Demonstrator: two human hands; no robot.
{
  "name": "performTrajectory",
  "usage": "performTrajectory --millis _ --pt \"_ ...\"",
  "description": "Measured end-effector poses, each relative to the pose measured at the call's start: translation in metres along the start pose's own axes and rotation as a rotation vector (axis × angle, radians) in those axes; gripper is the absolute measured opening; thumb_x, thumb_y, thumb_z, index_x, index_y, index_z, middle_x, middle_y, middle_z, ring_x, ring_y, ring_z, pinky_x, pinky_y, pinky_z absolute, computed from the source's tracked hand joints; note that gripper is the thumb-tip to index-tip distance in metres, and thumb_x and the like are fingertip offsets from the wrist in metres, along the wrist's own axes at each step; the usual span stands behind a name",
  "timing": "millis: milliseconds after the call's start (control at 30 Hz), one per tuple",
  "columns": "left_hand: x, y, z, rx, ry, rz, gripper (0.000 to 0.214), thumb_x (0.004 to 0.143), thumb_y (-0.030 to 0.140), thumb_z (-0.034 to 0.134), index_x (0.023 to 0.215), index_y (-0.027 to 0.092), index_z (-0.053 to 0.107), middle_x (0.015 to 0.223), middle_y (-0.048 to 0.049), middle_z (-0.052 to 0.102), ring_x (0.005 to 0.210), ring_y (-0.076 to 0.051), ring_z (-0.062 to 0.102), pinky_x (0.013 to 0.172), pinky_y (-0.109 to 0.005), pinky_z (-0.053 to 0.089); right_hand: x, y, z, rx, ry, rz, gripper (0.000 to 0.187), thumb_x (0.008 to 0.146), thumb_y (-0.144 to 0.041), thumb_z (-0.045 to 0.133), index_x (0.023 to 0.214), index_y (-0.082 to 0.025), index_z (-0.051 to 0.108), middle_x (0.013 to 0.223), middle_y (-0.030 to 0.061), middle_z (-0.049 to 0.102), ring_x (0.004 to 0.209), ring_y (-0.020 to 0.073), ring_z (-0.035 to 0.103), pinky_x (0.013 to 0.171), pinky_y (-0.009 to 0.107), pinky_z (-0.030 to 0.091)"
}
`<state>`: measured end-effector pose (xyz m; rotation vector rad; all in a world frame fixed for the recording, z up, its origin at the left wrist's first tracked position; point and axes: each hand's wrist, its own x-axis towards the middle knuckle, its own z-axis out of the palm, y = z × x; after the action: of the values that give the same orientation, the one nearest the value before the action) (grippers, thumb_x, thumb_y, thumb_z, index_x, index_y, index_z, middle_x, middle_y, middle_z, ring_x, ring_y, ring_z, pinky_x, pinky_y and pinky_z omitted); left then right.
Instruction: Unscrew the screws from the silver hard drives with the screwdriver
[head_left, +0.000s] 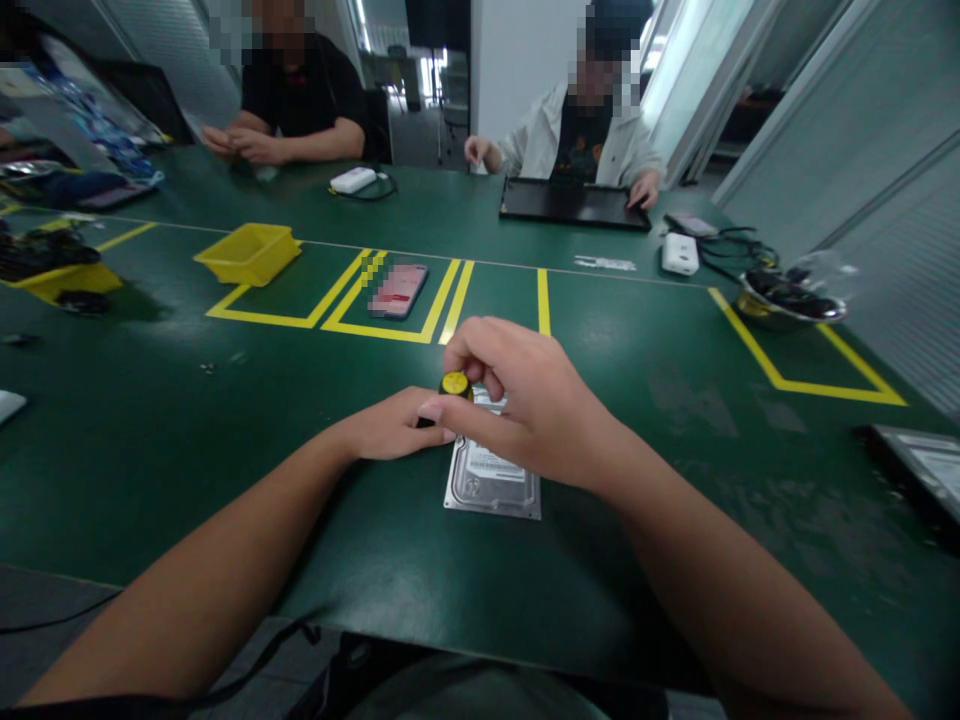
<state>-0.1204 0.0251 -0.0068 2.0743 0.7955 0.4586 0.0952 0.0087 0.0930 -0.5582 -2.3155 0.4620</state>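
A silver hard drive [486, 488] with a white label lies flat on the green table in front of me. My right hand [525, 400] arches over its upper part, thumb and fingers closed around a black handle with a yellow top, which looks like an upright screwdriver [455, 384]. Its lower end is hidden by my fingers. At the drive's left edge, my left hand [397, 422] is closed, thumb towards me, and seems to hold the drive; its fingertips are partly covered by my right hand.
Beyond the drive are a phone [400, 291], a yellow bin [251, 255] and yellow tape outlines. A metal bowl [791, 300] of dark parts stands right, near another drive-like device [919, 470]. Two people sit opposite, one touching a black panel [574, 204]. A filled yellow bin [64, 280] stands left.
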Motion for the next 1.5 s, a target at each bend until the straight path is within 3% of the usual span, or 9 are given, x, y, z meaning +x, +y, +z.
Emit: performTrajectory --millis 200,400,500,667,833,1133,1233,1367,1500 --pt "-0.002 0.007 -0.001 0.082 -0.014 -0.087 0.026 0.092 0.035 0.059 0.107 0.014 0.065 0.103 -0.0074 0.070 0.099 -0.024 0.064 0.088 -0.035 0.050 -0.004 0.000 0.012 -0.283 0.148 0.098 0.040 0.090 -0.057 0.055 0.082 -0.018 0.051 0.071 -0.0016 0.052 0.062 0.0109 0.041 0.059 0.027 0.029" --pt "-0.004 0.008 0.000 0.063 -0.012 -0.106 0.025 0.092 0.034 0.059 0.106 0.015 0.065 0.102 -0.0074 0.070 0.100 -0.024 0.064 0.091 -0.036 0.049 -0.006 -0.001 0.020 -0.392 0.193 0.075 0.046 0.095 -0.059 0.044 0.084 -0.016 0.058 0.073 0.0019 0.056 0.064 0.0133 0.043 0.060 0.030 0.029" --pt "-0.004 0.008 0.000 0.095 -0.004 -0.067 0.025 0.093 0.036 0.057 0.103 0.015 0.065 0.096 -0.0066 0.068 0.097 -0.024 0.063 0.087 -0.035 0.050 -0.004 -0.002 0.015 -0.340 0.148 0.089 0.041 0.095 -0.052 0.047 0.087 -0.014 0.060 0.078 0.0042 0.058 0.071 0.0153 0.048 0.064 0.030 0.034" --pt "-0.003 0.004 0.000 0.123 0.005 -0.012 0.027 0.093 0.039 0.057 0.105 0.016 0.063 0.093 -0.0050 0.068 0.096 -0.023 0.062 0.086 -0.033 0.050 0.000 -0.005 0.001 -0.127 0.058 0.047 0.021 0.091 -0.023 0.052 0.102 -0.012 0.067 0.095 0.0085 0.064 0.090 0.0172 0.056 0.079 0.030 0.044" --pt "-0.002 -0.001 0.000 0.140 -0.003 0.016 0.031 0.092 0.044 0.058 0.099 0.014 0.064 0.091 -0.0050 0.067 0.090 -0.022 0.062 0.084 -0.033 0.050 0.001 -0.006 -0.011 0.031 -0.048 -0.055 0.032 0.088 -0.006 0.044 0.109 -0.009 0.067 0.107 0.0101 0.070 0.102 0.0161 0.062 0.092 0.032 0.047" --pt "-0.002 0.002 0.000 0.139 -0.002 0.002 0.028 0.093 0.044 0.057 0.091 0.016 0.061 0.085 -0.0025 0.064 0.084 -0.019 0.060 0.080 -0.031 0.049 -0.003 -0.004 -0.022 -0.059 -0.111 -0.079 0.040 0.088 -0.003 0.041 0.116 -0.013 0.068 0.125 0.0065 0.068 0.120 0.0151 0.061 0.104 0.031 0.045" --pt "-0.003 0.000 0.001 0.149 0.020 -0.011 0.027 0.092 0.043 0.058 0.091 0.016 0.062 0.085 -0.0028 0.064 0.085 -0.019 0.060 0.080 -0.031 0.049 -0.002 -0.006 -0.023 -0.108 -0.121 -0.066 0.036 0.091 -0.007 0.044 0.118 -0.011 0.067 0.119 0.0075 0.070 0.114 0.0156 0.062 0.100 0.029 0.046" --pt "-0.003 0.002 0.000 0.174 0.017 -0.050 0.027 0.091 0.042 0.057 0.090 0.016 0.063 0.084 -0.0030 0.065 0.084 -0.020 0.060 0.077 -0.031 0.048 -0.001 -0.006 -0.015 -0.221 -0.083 -0.027 0.022 0.092 -0.023 0.055 0.107 -0.012 0.068 0.101 0.0074 0.068 0.095 0.0177 0.061 0.081 0.029 0.046" --pt "-0.003 0.008 0.000 0.167 0.005 -0.065 0.024 0.092 0.038 0.056 0.091 0.016 0.065 0.089 -0.0049 0.067 0.086 -0.021 0.061 0.077 -0.030 0.048 -0.002 -0.003 0.002 -0.425 0.007 0.038 0.036 0.097 -0.046 0.047 0.096 -0.013 0.062 0.086 0.0052 0.063 0.077 0.0168 0.056 0.065 0.028 0.036"
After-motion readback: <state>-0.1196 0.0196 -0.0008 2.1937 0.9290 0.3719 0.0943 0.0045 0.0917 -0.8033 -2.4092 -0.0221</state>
